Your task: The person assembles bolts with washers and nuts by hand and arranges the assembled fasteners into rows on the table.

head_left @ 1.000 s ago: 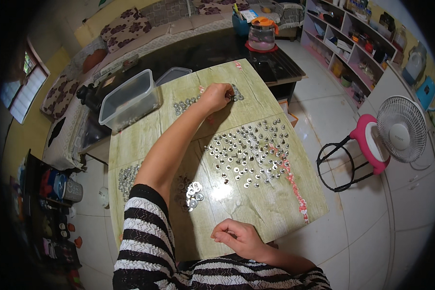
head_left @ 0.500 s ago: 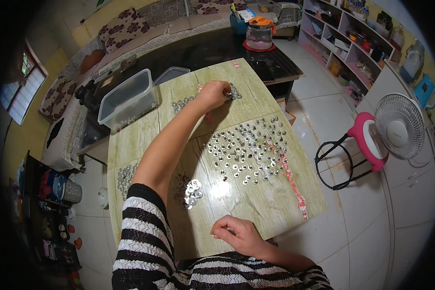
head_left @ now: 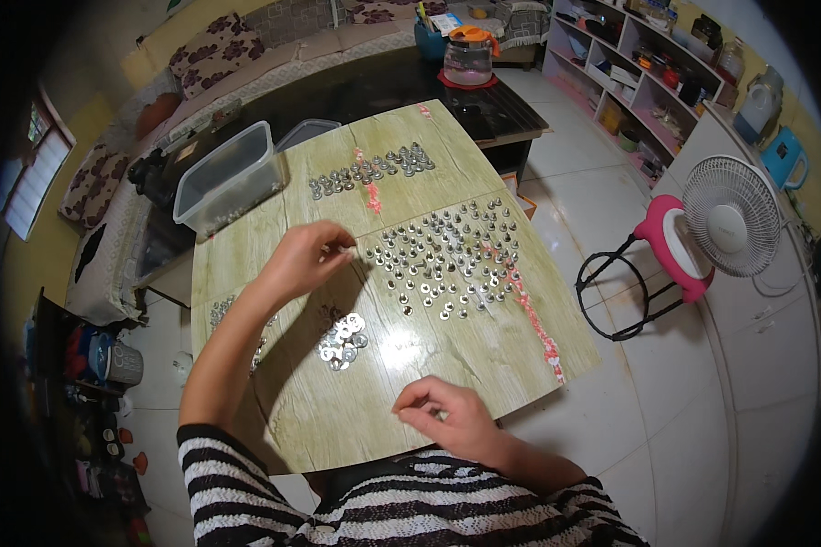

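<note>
My left hand hovers over the middle of the table, left of a wide spread of screws standing upright on their round bases. Its fingers are curled toward the thumb; whatever may be between them is hidden. Near the front edge, my right hand is held in a pinch, and I cannot make out what is in it. Between the hands lies a loose pile of flat metal washers. Farther off, rows of upright screws stand together. More small metal pieces lie at the left, partly behind my left forearm.
A clear plastic tub with small pieces inside stands at the table's far left corner. Beyond is a dark table bearing a jug with an orange lid. To the right, a white fan rests on a pink-topped stool.
My left hand has drawn back from the far rows of screws toward the middle of the table, uncovering them. My right hand stays near the front edge. The whole view has shifted slightly.
</note>
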The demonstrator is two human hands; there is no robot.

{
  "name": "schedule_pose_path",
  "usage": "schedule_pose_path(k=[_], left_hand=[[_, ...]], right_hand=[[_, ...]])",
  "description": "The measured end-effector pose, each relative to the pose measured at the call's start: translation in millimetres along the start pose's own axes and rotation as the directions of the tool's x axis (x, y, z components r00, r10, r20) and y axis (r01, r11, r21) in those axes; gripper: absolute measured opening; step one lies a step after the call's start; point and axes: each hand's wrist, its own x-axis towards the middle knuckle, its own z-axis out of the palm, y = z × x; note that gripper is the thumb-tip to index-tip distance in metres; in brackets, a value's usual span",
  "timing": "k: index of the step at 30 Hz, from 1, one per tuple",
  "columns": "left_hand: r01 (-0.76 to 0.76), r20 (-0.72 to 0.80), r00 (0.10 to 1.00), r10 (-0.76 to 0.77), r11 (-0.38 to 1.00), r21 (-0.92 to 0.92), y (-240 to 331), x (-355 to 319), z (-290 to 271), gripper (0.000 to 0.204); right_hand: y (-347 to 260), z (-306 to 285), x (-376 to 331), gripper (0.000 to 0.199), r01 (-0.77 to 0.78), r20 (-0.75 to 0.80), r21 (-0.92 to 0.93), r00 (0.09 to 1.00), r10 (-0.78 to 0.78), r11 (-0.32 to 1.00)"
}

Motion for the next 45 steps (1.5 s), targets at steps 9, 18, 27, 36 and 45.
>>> schedule_pose_path(k=[9, 18, 27, 36, 45], left_hand=[[0.138, -0.013, 0.99, -0.139, 0.988, -0.074, 18.0, -101.9, -10.8, 0.011], [0.208, -0.124, 0.967, -0.224, 0.969, -0.133, 9.2, -141.7, -7.5, 0.013], [0.268, -0.108, 0.951, -0.289, 0.947, -0.179, 1.7, -150.0, -4.5, 0.014], [0.137, 0.046, 0.99, -0.133, 0.987, -0.089, 2.4, -122.2, 17.6, 0.018], [0.12, 0.037, 0.992, -0.117, 0.989, -0.081, -1.2, -119.9, 25.4, 0.016]], right_hand=[[-2.7, -74.9, 17.8, 0.014, -0.031, -0.486, -0.683, 0.766, -0.422, 0.73], [3.0, -91.6, 39.8, 0.016, -0.184, -0.419, -0.836, 0.823, -0.384, 0.518], [1.2, -86.7, 38.1, 0.005, -0.147, -0.406, -0.857, 0.784, -0.471, 0.493], [-7.5, -21.1, 18.9, 0.007, 0.059, -0.324, -0.366, 0.927, -0.186, 0.929], [7.1, -8.7, 15.6, 0.011, 0.009, -0.094, -0.246, 0.995, -0.033, 0.969]])
